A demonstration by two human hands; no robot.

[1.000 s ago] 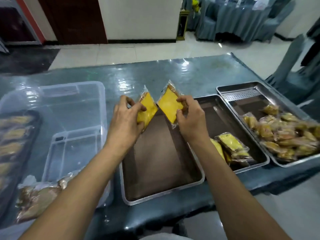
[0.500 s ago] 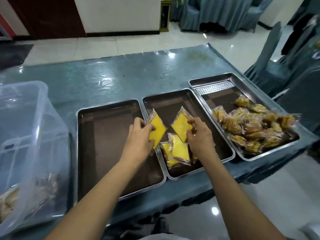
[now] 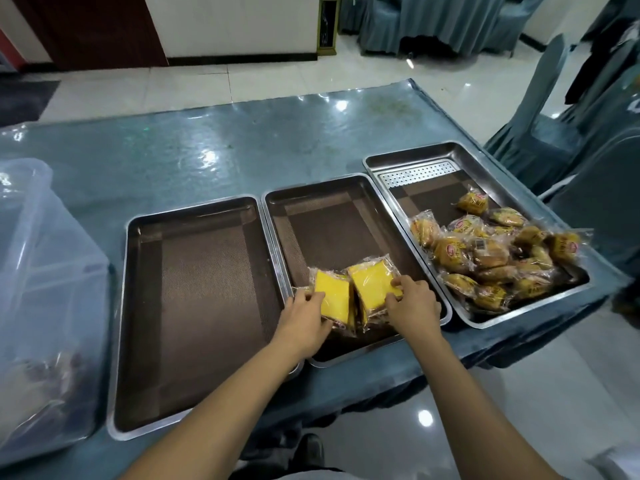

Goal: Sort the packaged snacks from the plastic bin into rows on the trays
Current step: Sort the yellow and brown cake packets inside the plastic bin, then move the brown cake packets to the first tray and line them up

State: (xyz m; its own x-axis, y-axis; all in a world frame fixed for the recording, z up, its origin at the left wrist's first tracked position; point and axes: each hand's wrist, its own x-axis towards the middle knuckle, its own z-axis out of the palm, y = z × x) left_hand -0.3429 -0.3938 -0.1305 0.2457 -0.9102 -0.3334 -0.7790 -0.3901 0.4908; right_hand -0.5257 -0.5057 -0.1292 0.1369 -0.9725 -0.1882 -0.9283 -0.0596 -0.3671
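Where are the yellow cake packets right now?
In the head view, the yellow packets sit at the near end of the middle tray, held by the left hand and right hand.

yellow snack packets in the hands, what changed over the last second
Both hands carried their clear-wrapped yellow snack packets from above the left steel tray rightward and down into the middle steel tray, onto the packets already there. The left hand grips one, the right hand the other. The right steel tray's brown buns stayed put.
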